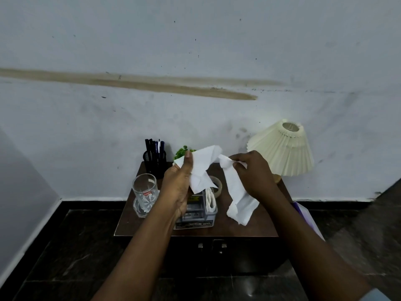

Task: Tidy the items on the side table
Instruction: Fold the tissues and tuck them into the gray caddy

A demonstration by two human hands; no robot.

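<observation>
Both my hands hold a crumpled white tissue paper (pixel 202 168) above the brown side table (pixel 256 227). My left hand (pixel 178 183) pinches its left end between thumb and fingers. My right hand (pixel 253 172) grips the other end, and a long strip (pixel 238 198) hangs down from it over the table. Below the hands stands a grey tissue box (pixel 195 216), partly hidden by my left wrist. More white tissue sticks out of its top.
A clear glass (pixel 145 194) stands at the table's left edge. At the back are a black mesh pen holder (pixel 154 161), a small green plant (pixel 181 153), a tape roll (pixel 217 186) and a pleated cream lamp (pixel 284 148). A purple-white object (pixel 306 218) lies right of the table.
</observation>
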